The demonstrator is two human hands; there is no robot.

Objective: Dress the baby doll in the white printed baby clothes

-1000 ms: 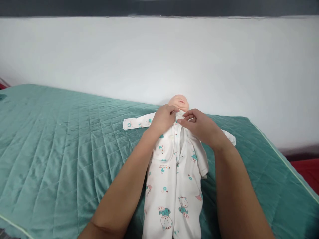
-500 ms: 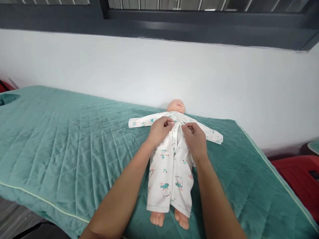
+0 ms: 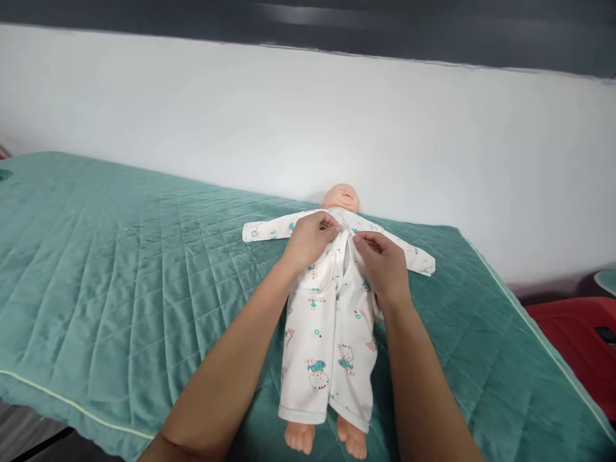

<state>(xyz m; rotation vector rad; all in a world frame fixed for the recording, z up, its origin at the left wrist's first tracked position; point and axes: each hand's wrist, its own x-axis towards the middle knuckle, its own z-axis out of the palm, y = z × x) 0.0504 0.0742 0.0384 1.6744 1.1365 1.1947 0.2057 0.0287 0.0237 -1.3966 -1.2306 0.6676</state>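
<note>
A baby doll [image 3: 341, 196] lies on its back with its head toward the wall and its bare feet toward me. It wears a white printed romper [image 3: 308, 346], sleeves spread out to both sides. At the chest, my left hand [image 3: 314, 239] pinches one edge of the romper's front opening between thumb and fingers. Just to the right, my right hand [image 3: 382, 263] pinches the other edge. The front gapes between the two hands below the chest. Any fastener under the fingertips is too small to make out.
A green quilted cover [image 3: 144, 269] with pale piping lies under the doll. Behind it rises a white wall [image 3: 192, 115] below a dark frame [image 3: 308, 32]. A red object [image 3: 572, 340] stands beyond the right edge; grey flooring [image 3: 24, 423] shows at lower left.
The camera view has tilted down slightly. Both hands stay at the romper's chest, still pinching its edges, with the right hand turned a little and set slightly lower than the left.
</note>
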